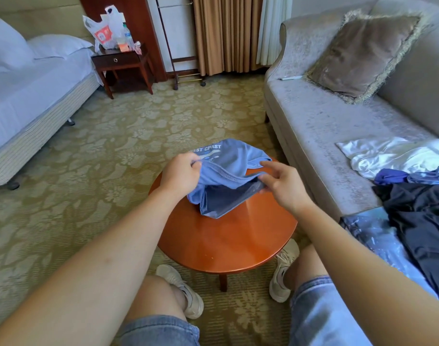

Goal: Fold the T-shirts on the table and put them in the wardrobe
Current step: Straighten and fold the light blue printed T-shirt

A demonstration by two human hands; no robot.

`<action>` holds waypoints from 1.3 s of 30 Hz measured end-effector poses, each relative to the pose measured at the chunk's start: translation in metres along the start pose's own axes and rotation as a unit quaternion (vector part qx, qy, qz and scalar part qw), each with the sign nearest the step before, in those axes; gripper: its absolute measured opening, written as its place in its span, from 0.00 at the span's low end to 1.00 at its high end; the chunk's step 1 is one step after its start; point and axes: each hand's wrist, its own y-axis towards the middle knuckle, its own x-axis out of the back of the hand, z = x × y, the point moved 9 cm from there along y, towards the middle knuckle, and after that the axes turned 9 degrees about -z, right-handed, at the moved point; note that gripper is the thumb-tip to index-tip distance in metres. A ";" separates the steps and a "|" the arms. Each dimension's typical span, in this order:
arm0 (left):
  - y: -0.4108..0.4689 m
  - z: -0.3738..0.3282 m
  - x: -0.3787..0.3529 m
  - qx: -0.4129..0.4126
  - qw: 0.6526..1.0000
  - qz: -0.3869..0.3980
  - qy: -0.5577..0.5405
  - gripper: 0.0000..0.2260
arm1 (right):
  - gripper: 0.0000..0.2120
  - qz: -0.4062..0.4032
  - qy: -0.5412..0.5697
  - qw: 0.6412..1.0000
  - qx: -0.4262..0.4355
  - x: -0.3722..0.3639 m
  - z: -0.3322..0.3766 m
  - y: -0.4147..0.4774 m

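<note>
Both hands are pinching the blue T-shirt (234,156) hem, left hand (179,174) and right hand (282,183) at opposite ends, hem running left-right above the round tabletop (228,240).

"EST CPAST" on blue T-shirt (234,156)

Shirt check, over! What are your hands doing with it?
Left hand and right hand both pinching the blue shirt's hem. Shirt bunched on the round table, not folded. Nothing in the way.
</note>
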 end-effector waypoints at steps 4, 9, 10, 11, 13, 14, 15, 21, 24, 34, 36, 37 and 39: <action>-0.007 0.002 -0.014 -0.003 0.999 0.050 -0.010 0.07 | 0.18 0.057 0.018 0.998 0.003 0.004 0.021 -0.006; -0.012 -0.055 -0.019 -0.035 0.980 0.125 -0.148 0.06 | 0.26 0.144 -0.052 0.988 0.033 -0.033 0.046 -0.018; -0.013 -0.065 -0.018 -0.042 0.976 0.140 -0.160 0.06 | 0.23 0.158 -0.058 0.985 0.043 -0.040 0.051 -0.019; -0.013 -0.070 -0.017 -0.049 0.973 0.151 -0.166 0.08 | 0.18 0.162 -0.065 0.983 0.053 -0.045 0.056 -0.020; -0.012 -0.072 -0.014 -0.060 0.972 0.159 -0.164 0.10 | 0.06 0.137 -0.074 0.986 0.056 -0.044 0.058 -0.015; -0.013 -0.069 -0.014 -0.060 0.972 0.159 -0.161 0.11 | 0.05 0.128 -0.067 0.988 0.046 -0.043 0.056 -0.013; -0.014 -0.064 -0.015 -0.057 0.973 0.158 -0.155 0.11 | 0.07 0.125 -0.057 0.990 0.036 -0.043 0.054 -0.012; -0.026 -0.038 -0.029 -0.061 0.983 0.157 -0.076 0.09 | 0.10 0.117 0.023 0.993 0.012 -0.040 0.051 -0.012; -0.022 -0.023 -0.021 -0.047 0.994 0.088 -0.042 0.09 | 0.09 0.079 0.077 0.994 0.014 -0.023 0.058 -0.008; -0.010 0.052 -0.006 0.044 0.998 0.039 0.013 0.12 | 0.15 -0.120 0.178 0.976 -0.030 0.071 0.046 0.024; -0.004 0.056 0.003 0.068 0.997 0.019 -0.013 0.10 | 0.14 -0.174 0.189 0.965 -0.054 0.085 0.040 0.026; 0.000 0.055 0.008 0.078 0.996 0.004 -0.040 0.09 | 0.14 -0.200 0.147 0.968 -0.047 0.091 0.039 0.027; 0.009 0.042 0.017 0.081 0.991 -0.004 -0.106 0.07 | 0.09 -0.217 -0.011 0.976 -0.012 0.093 0.044 0.030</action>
